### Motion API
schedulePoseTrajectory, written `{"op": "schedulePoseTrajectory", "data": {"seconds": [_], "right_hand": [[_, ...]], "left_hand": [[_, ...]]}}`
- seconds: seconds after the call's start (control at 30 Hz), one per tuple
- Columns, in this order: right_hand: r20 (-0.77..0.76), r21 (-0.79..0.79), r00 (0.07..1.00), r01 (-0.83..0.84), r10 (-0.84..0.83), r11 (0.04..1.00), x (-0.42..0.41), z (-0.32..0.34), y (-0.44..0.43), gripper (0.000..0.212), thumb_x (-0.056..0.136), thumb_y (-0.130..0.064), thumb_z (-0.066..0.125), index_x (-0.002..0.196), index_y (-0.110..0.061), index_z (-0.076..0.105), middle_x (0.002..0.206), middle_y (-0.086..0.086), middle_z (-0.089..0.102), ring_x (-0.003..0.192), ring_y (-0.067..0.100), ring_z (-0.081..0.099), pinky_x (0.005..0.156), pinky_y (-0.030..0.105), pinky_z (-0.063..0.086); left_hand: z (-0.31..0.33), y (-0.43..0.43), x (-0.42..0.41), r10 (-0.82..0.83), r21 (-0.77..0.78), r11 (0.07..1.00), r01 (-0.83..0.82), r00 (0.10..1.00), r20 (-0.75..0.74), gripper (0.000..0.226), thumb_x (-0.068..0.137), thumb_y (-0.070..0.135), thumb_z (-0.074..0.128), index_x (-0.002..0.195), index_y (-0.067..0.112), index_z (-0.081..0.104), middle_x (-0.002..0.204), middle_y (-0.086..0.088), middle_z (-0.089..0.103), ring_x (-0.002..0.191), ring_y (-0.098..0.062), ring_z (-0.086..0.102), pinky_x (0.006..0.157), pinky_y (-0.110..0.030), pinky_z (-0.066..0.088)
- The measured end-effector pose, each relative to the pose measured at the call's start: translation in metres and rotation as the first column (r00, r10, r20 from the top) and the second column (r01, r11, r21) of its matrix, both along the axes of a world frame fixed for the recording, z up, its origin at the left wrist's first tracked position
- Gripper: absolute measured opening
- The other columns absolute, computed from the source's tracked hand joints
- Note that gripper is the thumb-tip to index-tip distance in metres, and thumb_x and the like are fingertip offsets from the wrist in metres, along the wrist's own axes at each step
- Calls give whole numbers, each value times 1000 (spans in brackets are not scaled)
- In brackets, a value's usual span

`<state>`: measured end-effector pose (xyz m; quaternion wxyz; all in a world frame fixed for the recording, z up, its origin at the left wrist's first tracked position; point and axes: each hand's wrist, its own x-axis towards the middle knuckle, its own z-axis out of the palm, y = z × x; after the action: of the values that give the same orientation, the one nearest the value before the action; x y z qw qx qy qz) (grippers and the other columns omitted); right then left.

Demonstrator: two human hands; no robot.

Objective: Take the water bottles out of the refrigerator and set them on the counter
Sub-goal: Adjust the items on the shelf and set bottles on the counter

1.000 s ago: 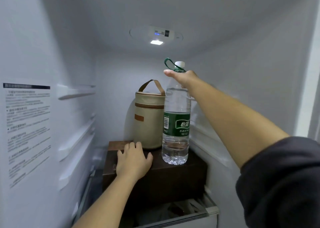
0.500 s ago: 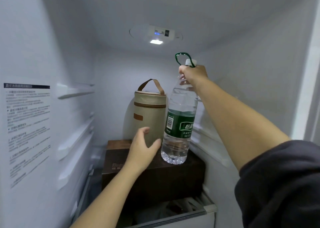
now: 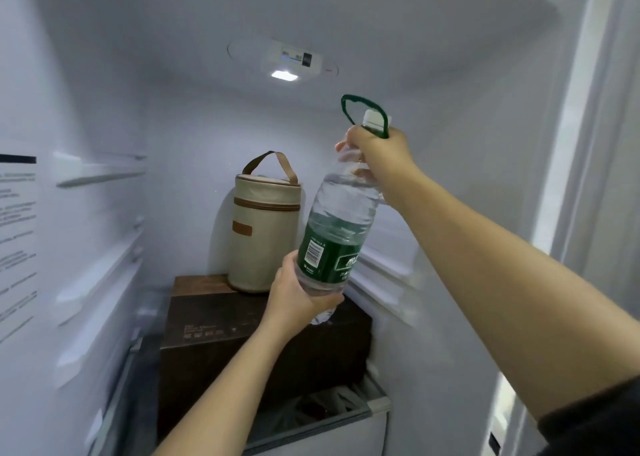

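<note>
1. The fridge (image 3: pixel 194 136) is standing open, its ceiling light (image 3: pixel 284 75) glowing over a crowded compartment; the counter is lying out of view.
2. A dark box (image 3: pixel 225 337) is filling the compartment floor and serving as a platform for whatever is stored above it.
3. A beige bag (image 3: pixel 265 237) is standing upright at the back of the box, just beside the bottle's path but apart from it.
4. The bottle (image 3: pixel 341 220), clear with a green label and largely full, is hanging tilted inside the fridge above the box's right side, neck leaning right and base swinging towards the person. This looks like the tilt needed to bring a tall bottle out.
5. The right hand (image 3: pixel 381 147) is closing round the neck just under the cap, fingers (image 3: pixel 346 143) curled tight; it is probably steering from the top, where the bottle is narrowest.
6. The left hand (image 3: pixel 294 292) is cupping the base, fingers wrapping behind the bottle and thumb (image 3: pixel 332 301) hooking under the front, seemingly taking the weight a neck grip alone would strain to carry.
7. A green carry loop (image 3: pixel 343 107) is sticking up unused past the white cap (image 3: pixel 372 120); neither hand is threading it.
</note>
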<state>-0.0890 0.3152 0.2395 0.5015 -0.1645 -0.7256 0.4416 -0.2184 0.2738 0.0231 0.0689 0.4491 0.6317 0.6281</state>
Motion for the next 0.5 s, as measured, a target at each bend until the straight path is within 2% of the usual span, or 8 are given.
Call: {"op": "schedulePoseTrajectory", "data": {"seconds": [0.1, 0.2, 0.33, 0.4, 0.5], "right_hand": [[-17, 16, 997, -69, 70, 997, 33, -13, 0, 9, 88, -12, 60, 93, -12, 67, 95, 3, 75, 83, 15, 65, 81, 40, 55], [3, 59, 990, -141, 141, 988, 69, -30, -2, 11, 89, -11, 61, 93, -17, 69, 102, 1, 75, 99, 17, 67, 89, 44, 54], [20, 87, 988, -153, 152, 984, 117, -46, -17, 10, 89, -13, 64, 96, -16, 70, 108, 3, 74, 107, 18, 67, 97, 53, 51], [5, 126, 989, -146, 146, 981, 142, -48, -29, 14, 85, -18, 64, 96, -14, 70, 107, 4, 74, 106, 21, 67, 97, 52, 51], [-12, 187, 990, -135, 140, 973, 177, -45, -52, 19, 83, -17, 62, 97, -10, 71, 104, 5, 74, 105, 25, 67, 92, 49, 54]], "left_hand": [[0, -3, 9, 140, -7, 990, -142, 981, -135, 102, 37, 53, 87, 127, 36, 41, 121, 9, 55, 114, -14, 55, 94, -44, 52], [0, -10, 20, 218, 49, 976, -212, 951, -218, 100, 39, 52, 87, 127, 26, 47, 120, 7, 56, 115, -15, 53, 96, -44, 50], [-8, -20, 36, 243, 146, 967, -207, 924, -295, 86, 46, 50, 89, 119, 24, 53, 110, 10, 62, 105, -16, 60, 87, -47, 52], [-10, -27, 51, 232, 170, 968, -183, 909, -345, 76, 51, 55, 87, 113, 26, 55, 104, 9, 64, 98, -18, 62, 82, -46, 53], [-13, -41, 79, 190, 199, 973, -120, 903, -385, 77, 52, 57, 87, 114, 26, 55, 105, 8, 64, 99, -19, 63, 83, -45, 54]]}}
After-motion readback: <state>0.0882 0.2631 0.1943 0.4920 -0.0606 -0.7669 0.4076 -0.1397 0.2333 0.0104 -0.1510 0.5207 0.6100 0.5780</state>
